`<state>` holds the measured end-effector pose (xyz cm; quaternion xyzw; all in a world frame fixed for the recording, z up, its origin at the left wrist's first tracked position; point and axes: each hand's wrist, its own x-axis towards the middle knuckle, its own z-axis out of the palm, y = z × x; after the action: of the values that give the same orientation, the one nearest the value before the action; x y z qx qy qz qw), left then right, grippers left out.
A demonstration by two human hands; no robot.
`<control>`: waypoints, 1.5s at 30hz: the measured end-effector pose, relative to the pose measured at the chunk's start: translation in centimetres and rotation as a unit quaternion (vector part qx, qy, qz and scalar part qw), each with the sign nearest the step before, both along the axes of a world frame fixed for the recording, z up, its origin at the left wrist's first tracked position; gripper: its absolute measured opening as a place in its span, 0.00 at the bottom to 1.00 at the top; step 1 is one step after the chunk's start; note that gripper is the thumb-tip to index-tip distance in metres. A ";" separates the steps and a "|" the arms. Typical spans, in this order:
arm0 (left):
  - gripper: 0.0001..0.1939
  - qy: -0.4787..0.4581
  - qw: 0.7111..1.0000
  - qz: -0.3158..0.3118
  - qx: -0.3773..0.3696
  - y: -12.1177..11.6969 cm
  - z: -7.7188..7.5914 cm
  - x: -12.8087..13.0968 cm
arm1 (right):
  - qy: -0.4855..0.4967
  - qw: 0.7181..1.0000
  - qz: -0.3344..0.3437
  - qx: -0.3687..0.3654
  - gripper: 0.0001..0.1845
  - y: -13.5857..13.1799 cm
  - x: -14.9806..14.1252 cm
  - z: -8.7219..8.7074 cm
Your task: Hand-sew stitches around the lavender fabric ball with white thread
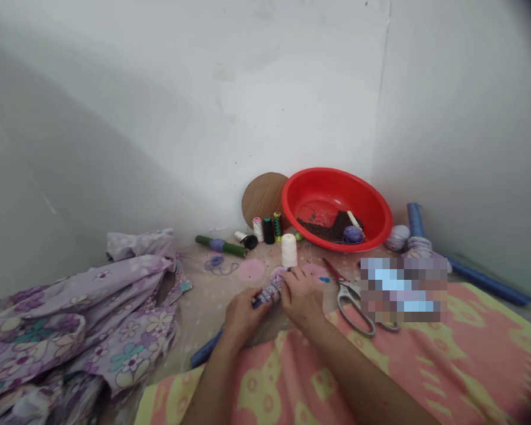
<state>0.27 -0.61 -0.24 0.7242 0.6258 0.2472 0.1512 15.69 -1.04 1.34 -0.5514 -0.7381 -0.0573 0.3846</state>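
Two hands hold a wrapped tube (271,294) mid-table

The wrapped tube lies between the left hand (242,314) and the right hand (301,296), its bare blue end showing to the near left. Just beyond the right hand stands a white thread cone (289,251); to the right lie scissors (355,311), handles toward the near side, beside a pixelated patch. Farther off, a green tube (235,249) wound with purple yarn sits at left, with loose yarn (219,267) near it. Small spools (268,231) line up before a cardboard disc (262,198), and right of them a red basin (336,243) contains dark cloth (321,230) and a purple ball (353,235). A pale yarn ball (397,237) sits at the far right. Floral fabric (128,330) heaps on the left.

The left fingers curl round the tube; the right fingers bend down and grip its far, wrapped end. Both forearms reach in from the near edge.

A pink-and-yellow cloth (380,366) covers the near table, patterned sheeting (194,295) the rest; pale walls (248,88) meet behind.
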 end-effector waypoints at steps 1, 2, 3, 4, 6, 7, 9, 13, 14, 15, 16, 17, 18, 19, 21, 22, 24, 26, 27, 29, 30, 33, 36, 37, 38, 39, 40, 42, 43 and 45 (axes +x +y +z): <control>0.21 0.003 1.000 -0.001 0.002 0.0 0.0 0.0 | -0.011 1.000 0.007 0.006 0.12 0.0 -0.1 0.1; 0.21 0.004 1.000 -0.003 0.003 -0.1 0.0 0.1 | -0.024 1.000 0.013 0.007 0.11 0.0 -0.2 0.2; 0.20 0.004 1.000 -0.006 0.004 -0.1 0.0 0.1 | -0.037 0.999 0.019 0.006 0.10 0.0 -0.4 0.2; 0.20 0.003 1.000 -0.007 0.004 -0.1 0.0 0.1 | -0.050 0.998 0.026 0.004 0.09 0.0 -0.6 0.2; 0.20 -0.001 1.000 -0.007 0.003 -0.2 -0.1 0.1 | -0.075 0.996 0.043 -0.005 0.08 0.2 -1.0 -0.1; 0.20 -0.001 1.000 -0.005 0.001 -0.2 -0.1 0.1 | -0.086 0.995 0.052 -0.010 0.08 0.3 -1.1 -0.2; 0.20 0.004 1.000 -0.001 -0.005 -0.2 -0.2 0.2 | -0.101 0.993 0.063 -0.018 0.08 0.5 -1.4 -0.5; 0.19 0.000 1.000 -0.005 -0.003 -0.2 -0.2 0.2 | -0.090 0.993 0.072 -0.021 0.07 1.0 -1.7 -1.0; 0.18 -0.004 1.000 -0.006 0.000 -0.2 -0.2 0.2 | -0.070 0.994 0.079 -0.017 0.07 1.1 -1.8 -1.0; 0.18 -0.008 1.000 -0.006 0.004 -0.2 -0.2 0.2 | -0.040 0.995 0.088 -0.010 0.07 1.2 -1.8 -0.9; 0.18 -0.010 1.000 -0.006 0.004 -0.2 -0.2 0.3 | 0.001 0.995 0.097 -0.002 0.07 1.3 -1.8 -0.8; 0.18 -0.012 1.000 -0.006 0.003 -0.3 -0.2 0.3 | 0.052 0.993 0.107 0.005 0.07 1.3 -1.8 -0.7; 0.19 -0.013 1.000 -0.005 0.001 -0.3 -0.2 0.3 | 0.111 0.987 0.118 0.008 0.08 1.4 -1.8 -0.5; 0.19 -0.014 1.000 -0.005 -0.001 -0.3 -0.1 0.3 | 0.176 0.976 0.130 0.002 0.09 1.4 -1.7 -0.4; 0.20 -0.015 1.000 -0.004 -0.003 -0.3 -0.1 0.2 | 0.313 0.936 0.158 -0.038 0.11 1.5 -1.5 -0.1; 0.20 -0.015 1.000 -0.005 -0.002 -0.2 -0.2 0.2 | 0.379 0.907 0.172 -0.068 0.11 1.6 -1.3 0.0; 0.20 -0.015 1.000 -0.007 -0.001 -0.2 -0.2 0.1 | 0.487 0.843 0.196 -0.119 0.11 1.8 -0.7 0.1; 0.20 -0.020 1.000 -0.010 -0.004 -0.1 -0.3 0.0 | 0.558 0.794 0.207 -0.121 0.11 2.1 0.0 0.1; 0.20 -0.022 1.000 -0.012 -0.004 -0.1 -0.3 0.0 | 0.584 0.779 0.205 -0.101 0.10 2.3 0.4 0.1; 0.20 -0.026 1.000 -0.014 -0.005 0.0 -0.4 -0.1 | 0.622 0.759 0.190 -0.035 0.09 2.8 1.2 0.1; 0.20 -0.028 1.000 -0.014 -0.005 0.0 -0.4 -0.1 | 0.632 0.755 0.177 -0.002 0.09 3.1 1.6 0.0; 0.20 -0.030 1.000 -0.008 -0.006 0.0 -0.4 0.0 | 0.624 0.768 0.123 0.071 0.08 3.6 2.5 0.0; 0.19 -0.026 1.000 -0.007 -0.004 0.0 -0.4 0.0 | 0.581 0.806 0.061 0.095 0.11 3.4 3.1 0.3; 0.19 -0.024 1.000 -0.012 -0.002 0.0 -0.4 0.0 | 0.566 0.817 0.050 0.097 0.12 3.2 3.2 0.4; 0.20 -0.023 1.000 -0.015 -0.001 0.0 -0.5 0.0 | 0.551 0.827 0.043 0.100 0.12 3.0 3.4 0.6; 0.20 -0.022 1.000 -0.016 0.000 0.1 -0.5 -0.1 | 0.539 0.835 0.041 0.104 0.12 2.8 3.4 0.7; 0.20 -0.021 1.000 -0.017 0.001 0.1 -0.5 -0.1 | 0.527 0.841 0.041 0.111 0.12 2.6 3.5 0.9; 0.20 -0.019 1.000 -0.015 0.002 0.1 -0.5 -0.1 | 0.507 0.852 0.041 0.127 0.11 2.3 3.5 1.1; 0.20 -0.018 1.000 -0.013 0.001 0.1 -0.5 -0.1 | 0.495 0.858 0.039 0.135 0.10 2.2 3.5 1.1; 0.19 -0.015 1.000 -0.013 -0.001 0.0 -0.5 -0.1 | 0.468 0.870 0.031 0.150 0.10 2.2 3.5 1.1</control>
<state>0.16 -0.56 -0.70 0.7281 0.6142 0.2559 0.1644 19.19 1.13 2.47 -0.4263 -0.4710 0.1092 0.7645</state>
